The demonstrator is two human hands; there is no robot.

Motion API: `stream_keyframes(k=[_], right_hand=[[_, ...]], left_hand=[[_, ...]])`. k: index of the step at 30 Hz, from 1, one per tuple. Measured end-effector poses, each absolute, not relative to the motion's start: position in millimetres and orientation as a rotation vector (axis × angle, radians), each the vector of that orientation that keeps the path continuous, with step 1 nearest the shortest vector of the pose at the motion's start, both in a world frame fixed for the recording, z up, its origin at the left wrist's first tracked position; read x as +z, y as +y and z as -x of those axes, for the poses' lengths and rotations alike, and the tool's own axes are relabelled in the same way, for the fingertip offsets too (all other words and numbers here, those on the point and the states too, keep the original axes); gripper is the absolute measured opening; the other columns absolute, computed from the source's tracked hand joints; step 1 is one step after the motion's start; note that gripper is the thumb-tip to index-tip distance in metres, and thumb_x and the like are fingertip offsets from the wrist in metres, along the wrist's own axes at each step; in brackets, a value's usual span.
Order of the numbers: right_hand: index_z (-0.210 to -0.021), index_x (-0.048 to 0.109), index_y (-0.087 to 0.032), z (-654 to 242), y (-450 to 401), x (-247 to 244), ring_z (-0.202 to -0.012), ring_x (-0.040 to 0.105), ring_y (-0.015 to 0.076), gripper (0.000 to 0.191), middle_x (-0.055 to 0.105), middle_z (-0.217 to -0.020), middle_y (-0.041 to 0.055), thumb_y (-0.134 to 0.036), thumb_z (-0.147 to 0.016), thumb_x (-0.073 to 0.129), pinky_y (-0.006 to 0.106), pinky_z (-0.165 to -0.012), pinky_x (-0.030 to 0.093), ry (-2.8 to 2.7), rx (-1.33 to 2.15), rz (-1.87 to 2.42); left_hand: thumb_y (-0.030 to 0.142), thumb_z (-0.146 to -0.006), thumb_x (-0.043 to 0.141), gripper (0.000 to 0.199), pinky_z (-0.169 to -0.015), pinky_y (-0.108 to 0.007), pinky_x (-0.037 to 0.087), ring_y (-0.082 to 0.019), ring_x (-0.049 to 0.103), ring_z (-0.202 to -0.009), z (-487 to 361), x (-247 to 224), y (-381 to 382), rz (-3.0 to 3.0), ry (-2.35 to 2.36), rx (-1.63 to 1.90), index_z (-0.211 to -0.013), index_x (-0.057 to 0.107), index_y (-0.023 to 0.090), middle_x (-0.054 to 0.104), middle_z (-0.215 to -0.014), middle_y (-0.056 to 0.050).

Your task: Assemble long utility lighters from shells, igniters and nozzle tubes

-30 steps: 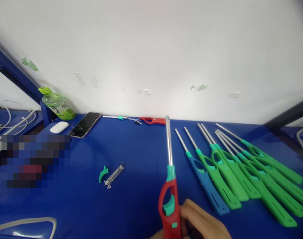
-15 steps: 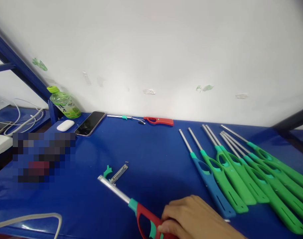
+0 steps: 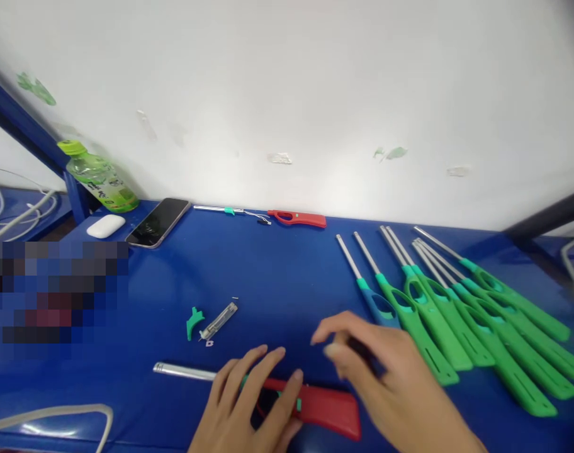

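Note:
A red lighter (image 3: 329,409) with a long metal tube lies across the near part of the table. My left hand (image 3: 249,402) is closed over its trigger end, fingers across the handle and tube base. My right hand (image 3: 381,377) hovers just right of it, fingers curled and thumb near the forefinger; something dark shows inside, and I cannot make out what. Beyond my left hand lie a green trigger piece (image 3: 193,323), a clear narrow part (image 3: 219,321) and a tiny pin (image 3: 235,297).
Several green lighters (image 3: 433,314) and one blue lighter (image 3: 380,305) fan out at the right. A red lighter body (image 3: 299,218) and a loose metal tube (image 3: 216,209) lie by the wall. At left are a phone (image 3: 158,222), white case (image 3: 106,226), bottle (image 3: 102,179) and white cable (image 3: 70,410).
My left hand has come into view and taken the red lighter, which now lies more level. My right hand has let go of it and moved up and right.

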State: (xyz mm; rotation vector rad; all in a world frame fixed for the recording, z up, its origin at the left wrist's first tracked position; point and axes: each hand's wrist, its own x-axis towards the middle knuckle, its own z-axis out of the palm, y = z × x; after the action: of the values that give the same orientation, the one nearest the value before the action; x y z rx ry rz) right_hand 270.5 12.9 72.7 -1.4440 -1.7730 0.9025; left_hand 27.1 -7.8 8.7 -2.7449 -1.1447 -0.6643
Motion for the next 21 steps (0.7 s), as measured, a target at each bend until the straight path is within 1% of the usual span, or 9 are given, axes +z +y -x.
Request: stream_keyframes(k=[1, 2, 4, 6, 10, 15, 17, 19, 21], right_hand=[[-0.091, 0.069, -0.028, -274.8, 11.2, 77.9, -0.055, 0.058, 0.0151, 0.031, 0.064, -0.067, -0.0026, -0.042, -0.110, 0.050, 0.028, -0.056, 0.047, -1.624, 0.902, 1.357], [-0.075, 0.061, -0.026, -278.9, 8.3, 82.0, -0.048, 0.050, 0.0155, 0.046, 0.055, -0.058, -0.0021, -0.047, -0.111, 0.041, 0.029, -0.049, 0.043, -1.512, 0.895, 1.270], [-0.062, 0.042, -0.026, -284.6, 0.4, 85.9, -0.045, 0.040, 0.0169, 0.058, 0.038, -0.049, -0.0014, -0.050, -0.112, 0.028, 0.031, -0.048, 0.041, -1.361, 0.865, 1.162], [-0.061, 0.032, -0.025, -285.5, -8.1, 84.8, -0.047, 0.037, 0.0181, 0.057, 0.031, -0.049, -0.0008, -0.048, -0.112, 0.025, 0.035, -0.054, 0.045, -1.265, 0.879, 1.141], [-0.062, 0.033, -0.024, -281.1, -15.9, 76.9, -0.052, 0.039, 0.0197, 0.055, 0.033, -0.052, 0.0000, -0.052, -0.110, 0.033, 0.040, -0.063, 0.047, -1.154, 1.024, 1.095], [-0.058, 0.031, -0.022, -281.7, -8.3, 71.5, -0.043, 0.033, 0.0146, 0.059, 0.029, -0.044, -0.0034, -0.047, -0.111, 0.036, 0.037, -0.060, 0.038, -1.133, 1.096, 0.765], [-0.057, 0.029, -0.022, -280.4, -5.1, 72.0, -0.042, 0.031, 0.0142, 0.060, 0.027, -0.042, -0.0034, -0.047, -0.111, 0.037, 0.037, -0.056, 0.035, -1.146, 1.128, 0.716], [-0.057, 0.027, -0.021, -277.0, -3.8, 73.3, -0.045, 0.031, 0.0151, 0.062, 0.026, -0.042, -0.0026, -0.050, -0.111, 0.036, 0.037, -0.055, 0.032, -1.135, 1.158, 0.728], [-0.058, 0.025, -0.021, -273.0, -4.3, 74.6, -0.047, 0.031, 0.0161, 0.063, 0.025, -0.044, -0.0018, -0.053, -0.111, 0.034, 0.037, -0.055, 0.031, -1.127, 1.186, 0.778]], left_hand=[[0.025, -0.104, 0.058, 0.038, -0.099, -0.039, 0.055, -0.027, 0.064, -0.123, -26.4, 5.8, -4.1, 2.758, -1.104, -0.661, -0.142, 0.064, 0.030, 0.070, -0.135, -0.007], [0.026, -0.106, 0.057, 0.036, -0.099, -0.038, 0.055, -0.025, 0.065, -0.121, -26.0, 3.3, -1.7, 2.778, -1.093, -0.672, -0.140, 0.065, 0.029, 0.071, -0.133, -0.006], [0.023, -0.107, 0.054, 0.032, -0.098, -0.036, 0.053, -0.022, 0.066, -0.115, -25.8, -0.1, -0.4, 2.795, -1.160, -0.712, -0.137, 0.067, 0.028, 0.072, -0.126, -0.005], [0.023, -0.108, 0.055, 0.031, -0.096, -0.037, 0.053, -0.023, 0.065, -0.113, -26.1, -1.6, -1.3, 2.793, -1.226, -0.721, -0.136, 0.067, 0.028, 0.072, -0.125, -0.006], [0.033, -0.108, 0.055, 0.034, -0.091, -0.041, 0.055, -0.026, 0.064, -0.111, -27.4, -0.4, -0.2, 2.790, -1.245, -0.675, -0.140, 0.064, 0.025, 0.070, -0.123, -0.009], [0.030, -0.111, 0.048, 0.035, -0.086, -0.034, 0.056, -0.022, 0.066, -0.102, -25.6, -0.3, 4.6, 2.801, -1.247, -0.680, -0.142, 0.061, 0.019, 0.071, -0.115, -0.009], [0.020, -0.112, 0.041, 0.039, -0.082, -0.031, 0.058, -0.019, 0.067, -0.097, -23.5, -2.9, 5.1, 2.800, -1.270, -0.642, -0.146, 0.058, 0.022, 0.070, -0.113, -0.008], [0.011, -0.109, 0.035, 0.048, -0.078, -0.029, 0.059, -0.018, 0.067, -0.094, -22.1, -5.8, 5.3, 2.799, -1.277, -0.588, -0.148, 0.057, 0.029, 0.068, -0.114, -0.007], [0.019, -0.110, 0.040, 0.043, -0.075, -0.031, 0.061, -0.020, 0.067, -0.096, -22.6, -7.4, 5.9, 2.796, -1.275, -0.559, -0.147, 0.059, 0.030, 0.066, -0.119, -0.009]])
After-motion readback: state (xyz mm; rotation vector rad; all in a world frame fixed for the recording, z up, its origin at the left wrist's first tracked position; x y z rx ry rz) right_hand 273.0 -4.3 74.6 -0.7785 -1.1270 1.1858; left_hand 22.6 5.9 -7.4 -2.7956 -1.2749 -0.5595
